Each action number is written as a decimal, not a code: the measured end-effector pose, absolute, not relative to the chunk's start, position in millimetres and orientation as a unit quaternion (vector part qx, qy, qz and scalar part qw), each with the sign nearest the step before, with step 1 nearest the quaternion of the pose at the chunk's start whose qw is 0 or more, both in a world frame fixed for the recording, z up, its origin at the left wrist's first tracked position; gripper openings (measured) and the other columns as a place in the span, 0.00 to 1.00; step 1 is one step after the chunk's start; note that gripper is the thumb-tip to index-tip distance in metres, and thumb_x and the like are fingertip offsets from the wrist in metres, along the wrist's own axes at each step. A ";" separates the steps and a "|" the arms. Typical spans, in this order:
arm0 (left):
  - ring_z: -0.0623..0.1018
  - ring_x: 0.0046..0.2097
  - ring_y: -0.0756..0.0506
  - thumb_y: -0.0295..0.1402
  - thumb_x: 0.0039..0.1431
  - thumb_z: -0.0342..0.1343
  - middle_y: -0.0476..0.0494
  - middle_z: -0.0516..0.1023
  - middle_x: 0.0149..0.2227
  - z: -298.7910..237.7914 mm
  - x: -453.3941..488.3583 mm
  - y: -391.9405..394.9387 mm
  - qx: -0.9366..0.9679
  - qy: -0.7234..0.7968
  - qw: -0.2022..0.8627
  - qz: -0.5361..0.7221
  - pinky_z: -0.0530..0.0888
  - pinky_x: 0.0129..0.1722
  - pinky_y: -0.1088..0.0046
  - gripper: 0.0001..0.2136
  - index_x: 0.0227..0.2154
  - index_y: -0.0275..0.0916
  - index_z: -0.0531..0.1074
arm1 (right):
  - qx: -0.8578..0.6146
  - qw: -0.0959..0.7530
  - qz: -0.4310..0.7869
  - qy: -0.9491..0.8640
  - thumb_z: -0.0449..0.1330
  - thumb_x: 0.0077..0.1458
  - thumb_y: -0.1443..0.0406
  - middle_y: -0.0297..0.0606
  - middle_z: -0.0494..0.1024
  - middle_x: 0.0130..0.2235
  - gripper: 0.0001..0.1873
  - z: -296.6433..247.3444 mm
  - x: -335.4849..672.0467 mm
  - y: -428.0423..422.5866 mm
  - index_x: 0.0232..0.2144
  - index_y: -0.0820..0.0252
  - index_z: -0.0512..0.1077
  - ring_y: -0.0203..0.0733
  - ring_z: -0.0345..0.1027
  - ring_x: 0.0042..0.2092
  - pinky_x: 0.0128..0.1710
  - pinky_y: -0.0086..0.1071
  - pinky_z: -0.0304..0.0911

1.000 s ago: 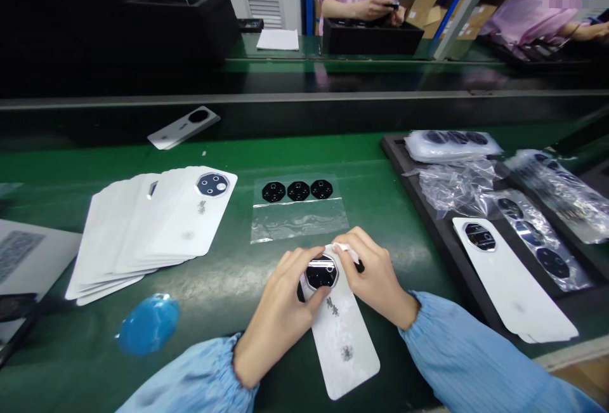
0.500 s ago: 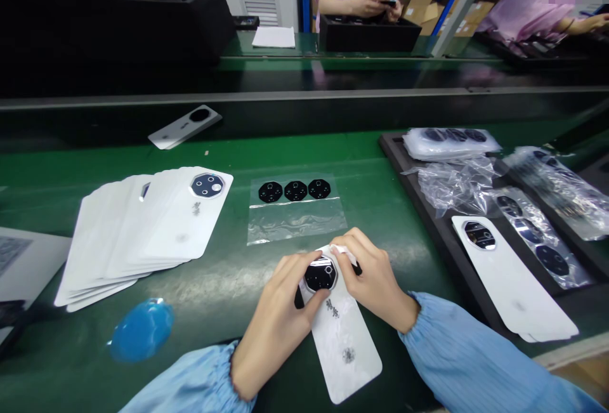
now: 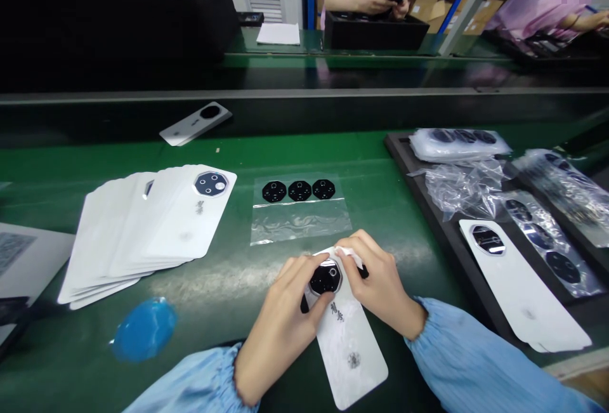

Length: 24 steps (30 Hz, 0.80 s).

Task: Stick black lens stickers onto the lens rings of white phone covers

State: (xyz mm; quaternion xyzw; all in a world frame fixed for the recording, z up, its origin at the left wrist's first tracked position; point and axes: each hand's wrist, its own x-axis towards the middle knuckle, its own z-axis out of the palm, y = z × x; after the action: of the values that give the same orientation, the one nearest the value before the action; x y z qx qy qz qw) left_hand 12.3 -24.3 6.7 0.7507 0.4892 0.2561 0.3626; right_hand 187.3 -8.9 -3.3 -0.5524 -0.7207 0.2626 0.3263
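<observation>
Close in front of me is a white phone back cover (image 3: pixel 359 337) with dark printed marks. A black octagonal camera lens plate (image 3: pixel 325 276) sits near its upper end. My left hand (image 3: pixel 290 311) is closed around the left side, thumb and forefinger at the lens plate's edges. My right hand (image 3: pixel 375 276) pinches the upper right corner. What lies under the fingers is hidden. Just beyond the hands, a clear plastic sleeve (image 3: pixel 299 222) lies flat with three black lens plates (image 3: pixel 299 191) in its upper strip.
Left lies a fanned stack of white covers (image 3: pixel 137 229), with a blue disc (image 3: pixel 145 330) nearer me. A dark tray (image 3: pixel 428 222) on the right carries bagged lens plates (image 3: pixel 459 145) and another white cover (image 3: pixel 523 292). One cover (image 3: pixel 196 124) leans farther back. People in pink sit opposite.
The whole view has shifted slightly, so most things appear a little farther right. Both hands keep the same hold on the cover, with little finger movement visible.
</observation>
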 end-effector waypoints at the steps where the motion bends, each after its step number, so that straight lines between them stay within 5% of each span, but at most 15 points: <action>1: 0.68 0.45 0.45 0.21 0.58 0.57 0.51 0.71 0.45 6.5 12.3 -24.3 0.750 0.489 0.364 0.256 0.66 0.44 0.69 0.26 0.55 0.51 0.60 | -0.552 0.327 0.263 -0.720 0.49 0.63 0.68 0.33 0.69 0.36 0.08 -3.2 187.4 -8.6 0.37 0.56 0.68 0.35 0.67 0.35 0.34 0.28 0.58; 24: 0.69 0.47 0.45 0.22 0.60 0.54 0.49 0.71 0.47 5.3 12.5 -22.4 0.757 0.480 0.369 0.244 0.66 0.47 0.67 0.22 0.54 0.48 0.60 | -0.547 0.346 0.262 -0.716 0.50 0.63 0.70 0.33 0.69 0.37 0.08 -5.1 188.6 -9.9 0.39 0.56 0.68 0.32 0.67 0.35 0.33 0.26 0.58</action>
State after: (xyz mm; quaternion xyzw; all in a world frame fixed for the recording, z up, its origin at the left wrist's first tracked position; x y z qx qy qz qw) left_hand 12.5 -22.4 5.3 0.7572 0.4805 0.2440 0.3691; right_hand 188.6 -9.9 -5.1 -0.5465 -0.7162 0.2620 0.3460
